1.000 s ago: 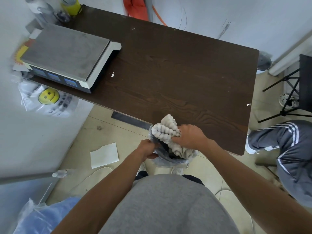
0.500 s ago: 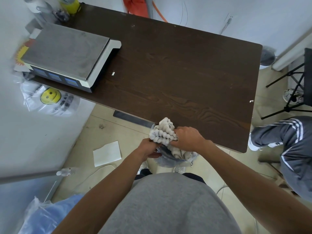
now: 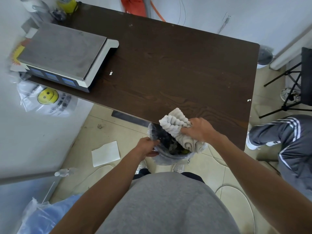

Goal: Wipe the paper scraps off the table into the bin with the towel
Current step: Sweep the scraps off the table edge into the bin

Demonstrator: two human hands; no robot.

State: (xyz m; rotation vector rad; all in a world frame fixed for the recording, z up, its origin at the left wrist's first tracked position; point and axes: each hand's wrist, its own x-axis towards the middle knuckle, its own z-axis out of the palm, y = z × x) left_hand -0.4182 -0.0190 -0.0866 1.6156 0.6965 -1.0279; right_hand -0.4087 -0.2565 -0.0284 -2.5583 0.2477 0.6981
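A small bin [image 3: 166,156] lined with a clear plastic bag hangs just below the near edge of the dark wooden table [image 3: 168,68]. My left hand [image 3: 147,146] grips the bin's left rim. My right hand [image 3: 197,130] grips a bunched white ribbed towel [image 3: 175,127] over the bin's right side, at the table edge. Scraps lie inside the bin. One small white paper scrap [image 3: 111,73] lies on the table beside the scale, and another scrap [image 3: 248,100] sits near the table's right edge.
A grey weighing scale [image 3: 64,54] fills the table's left end, with cups [image 3: 66,3] behind it. On the floor lie a white paper sheet [image 3: 105,153] and a plastic bag [image 3: 45,100]. Another person's leg [image 3: 290,132] is at the right, by a black stand [image 3: 293,85].
My right hand has drawn the towel a little to the right, uncovering more of the bin's opening. My left hand keeps its hold on the rim.
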